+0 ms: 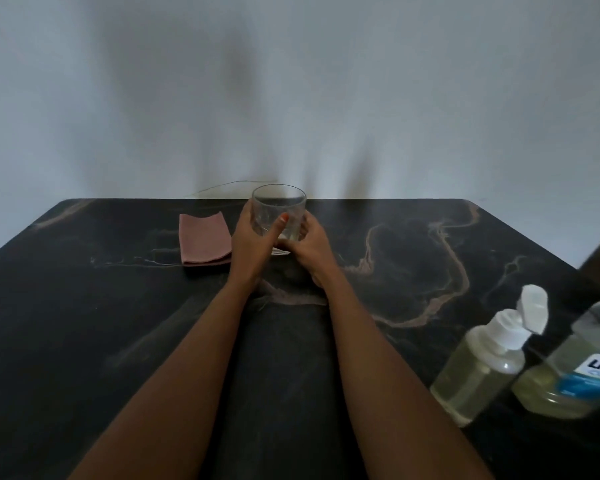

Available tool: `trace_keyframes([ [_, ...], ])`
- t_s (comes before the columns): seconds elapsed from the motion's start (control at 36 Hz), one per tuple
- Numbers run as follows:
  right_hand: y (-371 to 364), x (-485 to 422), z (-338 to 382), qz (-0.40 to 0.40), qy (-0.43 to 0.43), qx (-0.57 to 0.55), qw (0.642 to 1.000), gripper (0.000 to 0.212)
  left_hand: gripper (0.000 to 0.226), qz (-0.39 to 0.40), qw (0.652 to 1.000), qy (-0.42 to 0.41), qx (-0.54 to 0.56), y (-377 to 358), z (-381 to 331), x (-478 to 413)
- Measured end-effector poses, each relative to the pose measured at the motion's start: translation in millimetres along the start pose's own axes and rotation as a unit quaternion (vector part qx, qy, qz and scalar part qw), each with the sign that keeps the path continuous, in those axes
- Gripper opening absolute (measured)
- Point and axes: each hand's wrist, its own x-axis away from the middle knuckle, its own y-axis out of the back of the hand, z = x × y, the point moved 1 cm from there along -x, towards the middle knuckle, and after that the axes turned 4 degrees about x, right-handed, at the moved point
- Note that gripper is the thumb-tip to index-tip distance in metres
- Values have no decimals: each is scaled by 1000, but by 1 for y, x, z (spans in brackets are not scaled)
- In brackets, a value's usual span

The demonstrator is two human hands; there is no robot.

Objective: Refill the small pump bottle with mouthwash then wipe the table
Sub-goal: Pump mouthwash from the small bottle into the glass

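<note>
Folded cloth lies at 11 o'clock near the far edge of the table; bare surface extends left. Left hand and right hand clasp the glass at 12 o'clock. Small bottle, flip cap open, stands at 4 o'clock beside the mouthwash bottle, which is cut off by the frame's right edge.

both hands clasping glass, dark table
</note>
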Motion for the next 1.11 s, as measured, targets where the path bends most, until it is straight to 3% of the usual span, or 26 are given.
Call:
trace_keyframes([
  [0.31, 4, 17, 8, -17, -10, 38, 999, 78, 54, -22, 999, -22, -16, 9, -7, 14],
  [0.42, 7, 33, 13, -25, 2, 57, 998, 68, 53, -21, 1000, -22, -10, 14, -13, 28],
  [0.61, 10, 68, 19, -26, -14, 71, 997, 80, 46, -12, 999, -33, -7, 21, -31, 64],
  [0.69, 15, 89, 23, -20, -3, 77, 997, 67, 43, -10, 999, -37, -4, 25, -39, 81],
  [0.89, 25, 134, 31, -16, 24, 99, 995, 56, 43, -2, 999, -38, -16, 37, -57, 124],
  [1.11, 30, 183, 44, 1, 15, 117, 993, 71, 58, -3, 1000, -28, 0, 49, -74, 167],
])
